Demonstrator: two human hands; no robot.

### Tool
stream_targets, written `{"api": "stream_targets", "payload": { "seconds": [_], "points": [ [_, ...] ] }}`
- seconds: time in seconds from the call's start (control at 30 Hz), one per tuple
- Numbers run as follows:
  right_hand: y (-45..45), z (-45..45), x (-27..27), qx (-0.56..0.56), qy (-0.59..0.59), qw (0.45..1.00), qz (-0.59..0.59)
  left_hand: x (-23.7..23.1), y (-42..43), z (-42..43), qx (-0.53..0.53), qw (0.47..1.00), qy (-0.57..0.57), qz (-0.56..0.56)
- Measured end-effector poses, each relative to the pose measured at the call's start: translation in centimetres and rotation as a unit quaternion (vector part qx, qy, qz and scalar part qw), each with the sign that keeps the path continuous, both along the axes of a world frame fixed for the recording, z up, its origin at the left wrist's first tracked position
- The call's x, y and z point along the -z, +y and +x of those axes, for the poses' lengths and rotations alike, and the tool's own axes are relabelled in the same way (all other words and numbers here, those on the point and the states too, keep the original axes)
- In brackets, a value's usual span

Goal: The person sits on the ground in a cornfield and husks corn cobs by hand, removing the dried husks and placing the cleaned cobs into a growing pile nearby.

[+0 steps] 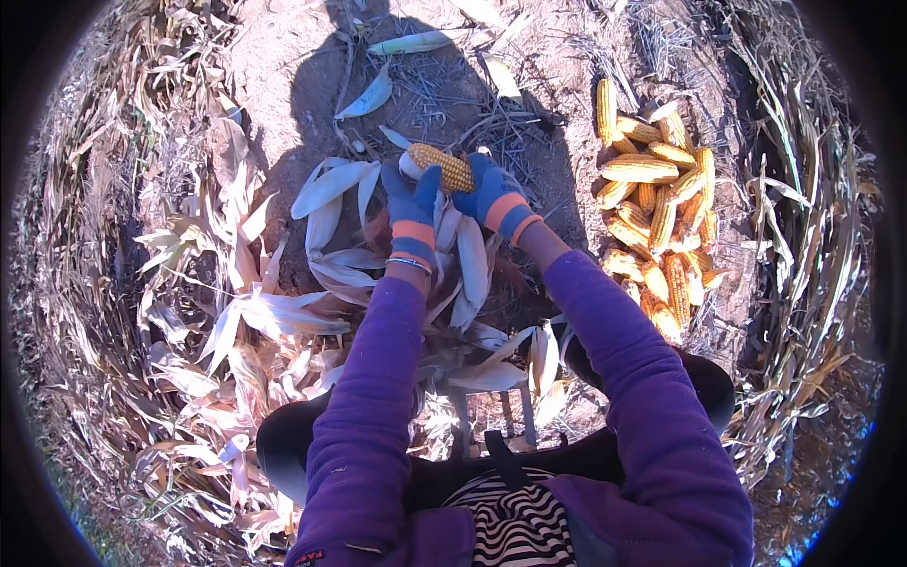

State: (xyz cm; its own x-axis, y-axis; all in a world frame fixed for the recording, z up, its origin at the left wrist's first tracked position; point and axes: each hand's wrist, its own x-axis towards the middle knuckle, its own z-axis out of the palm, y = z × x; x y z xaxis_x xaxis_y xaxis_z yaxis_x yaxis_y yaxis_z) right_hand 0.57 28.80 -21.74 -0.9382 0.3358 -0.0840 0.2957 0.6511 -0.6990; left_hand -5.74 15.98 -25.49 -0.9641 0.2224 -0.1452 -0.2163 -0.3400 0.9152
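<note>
A yellow ear of corn (441, 167) lies slantwise between my two gloved hands, its kernels bare along most of its length. My right hand (496, 193), in a blue and orange work glove, grips the ear's right end. At the other end, my left hand (412, 200) is closed around the ear near a white piece of husk (409, 166), its thumb across the near side. Pale loose husks (471, 266) hang or lie just below the hands. More peeled husks (333, 191) are to the left. The fingers' far sides are hidden.
To the right, a heap of husked corn ears (659, 173) lies on bare soil (262, 57). Dry corn stalks (801, 234) line the right side. Leaves and husks (212, 383) pile up at left. My knees (287, 443) flank the near ground.
</note>
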Motion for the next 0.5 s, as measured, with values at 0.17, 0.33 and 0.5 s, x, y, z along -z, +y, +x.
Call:
{"api": "stream_targets", "payload": {
  "seconds": [0.17,0.33,0.5],
  "points": [
    [-1.9,6.9,-3.2,0.033,0.056,0.994,-0.083,-5.5,-2.7,2.7,0.186,0.975,-0.001,-0.124],
    [-1.2,12.8,-7.6,0.000,0.059,0.998,-0.023,-8.6,-5.9,4.7,0.256,0.946,0.088,-0.177],
    [-2.3,17.2,-9.8,-0.020,0.112,0.984,-0.135,-13.0,-8.2,6.6,0.145,0.970,-0.150,0.127]
  ]
}}
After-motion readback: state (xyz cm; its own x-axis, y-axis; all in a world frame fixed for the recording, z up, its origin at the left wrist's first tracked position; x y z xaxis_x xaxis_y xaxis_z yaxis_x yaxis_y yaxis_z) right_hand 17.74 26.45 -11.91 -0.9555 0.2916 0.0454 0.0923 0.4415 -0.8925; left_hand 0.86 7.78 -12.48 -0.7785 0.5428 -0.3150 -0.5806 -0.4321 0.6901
